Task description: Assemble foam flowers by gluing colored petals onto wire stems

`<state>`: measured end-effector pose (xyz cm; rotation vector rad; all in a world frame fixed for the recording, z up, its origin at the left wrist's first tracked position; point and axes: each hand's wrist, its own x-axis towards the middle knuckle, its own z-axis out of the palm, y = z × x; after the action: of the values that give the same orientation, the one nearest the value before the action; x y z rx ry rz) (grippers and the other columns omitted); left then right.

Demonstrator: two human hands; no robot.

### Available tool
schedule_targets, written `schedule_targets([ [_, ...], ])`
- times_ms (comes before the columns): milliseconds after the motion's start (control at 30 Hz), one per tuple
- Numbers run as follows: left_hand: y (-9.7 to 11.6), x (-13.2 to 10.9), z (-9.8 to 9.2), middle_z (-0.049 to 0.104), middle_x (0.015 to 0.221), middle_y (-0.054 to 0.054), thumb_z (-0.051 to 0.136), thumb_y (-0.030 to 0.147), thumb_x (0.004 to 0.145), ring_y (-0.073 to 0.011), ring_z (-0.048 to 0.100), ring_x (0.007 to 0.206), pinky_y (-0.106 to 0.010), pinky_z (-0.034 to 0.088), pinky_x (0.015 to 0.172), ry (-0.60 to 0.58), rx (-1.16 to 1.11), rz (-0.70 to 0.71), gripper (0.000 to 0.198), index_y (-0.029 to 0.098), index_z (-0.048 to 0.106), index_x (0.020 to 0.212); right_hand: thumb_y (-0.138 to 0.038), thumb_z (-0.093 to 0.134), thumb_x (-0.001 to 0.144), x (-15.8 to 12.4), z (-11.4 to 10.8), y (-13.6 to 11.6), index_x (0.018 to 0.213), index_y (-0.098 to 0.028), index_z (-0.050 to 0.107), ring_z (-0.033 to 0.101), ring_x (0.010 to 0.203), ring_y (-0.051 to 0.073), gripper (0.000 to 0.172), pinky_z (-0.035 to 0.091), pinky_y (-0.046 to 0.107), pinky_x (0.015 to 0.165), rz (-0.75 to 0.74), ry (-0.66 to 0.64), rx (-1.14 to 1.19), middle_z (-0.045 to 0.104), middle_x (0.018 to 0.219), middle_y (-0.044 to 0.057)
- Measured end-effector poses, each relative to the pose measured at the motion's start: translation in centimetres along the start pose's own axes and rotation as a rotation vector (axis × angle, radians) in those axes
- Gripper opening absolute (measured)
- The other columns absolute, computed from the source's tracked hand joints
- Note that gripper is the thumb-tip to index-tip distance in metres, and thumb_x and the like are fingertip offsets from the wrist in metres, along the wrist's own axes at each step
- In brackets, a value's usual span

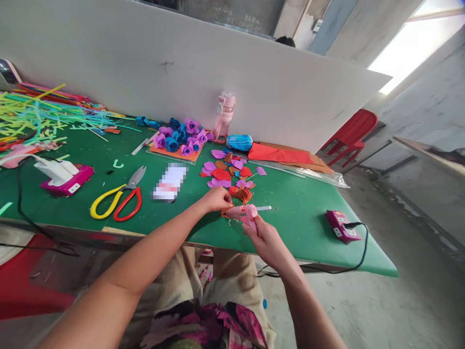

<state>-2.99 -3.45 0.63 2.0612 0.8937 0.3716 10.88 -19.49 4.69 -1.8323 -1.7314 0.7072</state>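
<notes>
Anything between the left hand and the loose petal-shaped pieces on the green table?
Nothing visible: the loose petal-shaped pieces lie just beyond the left hand on the green table. The pink glue gun, held in the right hand, is nearer the person than the pieces.

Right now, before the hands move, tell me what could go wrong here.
The glue gun in the right hand has its tip close to the left hand; if hot, it might burn those fingers. Loose petals lie just beyond, so stray glue may stick to them. The black cord hangs over the table edge and could snag.
</notes>
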Motion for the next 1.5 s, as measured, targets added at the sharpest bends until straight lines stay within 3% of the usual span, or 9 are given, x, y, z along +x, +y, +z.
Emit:
schedule_targets([
  [1000, 0.22, -0.11, -0.07, 0.057, 0.047, 0.000, 0.061, 0.028, 0.063, -0.0122, 0.050, 0.050, -0.022, 0.030, 0.048, -0.022, 0.005, 0.004, 0.017, 0.013, 0.067, 0.060, -0.035, 0.036, 0.090, -0.06, -0.16, -0.52, 0.112, -0.015, 0.053, 0.061, 0.076, 0.022, 0.035, 0.041, 0.027, 0.063, 0.017, -0.024, -0.073, 0.067, 0.089, 0.010],
  [1300, 0.05, -0.01, -0.04, 0.057, 0.047, 0.000, 0.060, 0.028, 0.062, -0.0120, 0.049, 0.051, -0.023, 0.029, 0.049, -0.002, 0.025, 0.016, 0.017, 0.013, 0.067, 0.059, -0.035, 0.036, 0.090, -0.03, -0.24, -0.38, 0.117, -0.015, 0.050, 0.062, 0.088, 0.024, 0.036, 0.043, 0.029, 0.071, 0.023, -0.030, -0.065, 0.066, 0.101, 0.012],
  [1500, -0.13, 0.13, -0.01, 0.059, 0.050, -0.001, 0.060, 0.029, 0.063, -0.0120, 0.049, 0.052, -0.023, 0.029, 0.050, -0.004, 0.049, 0.023, 0.018, 0.013, 0.068, 0.061, -0.036, 0.035, 0.091, -0.07, -0.42, -0.46, 0.113, -0.016, 0.052, 0.063, 0.085, 0.023, 0.034, 0.042, 0.027, 0.068, 0.019, -0.027, -0.072, 0.067, 0.099, 0.011],
])
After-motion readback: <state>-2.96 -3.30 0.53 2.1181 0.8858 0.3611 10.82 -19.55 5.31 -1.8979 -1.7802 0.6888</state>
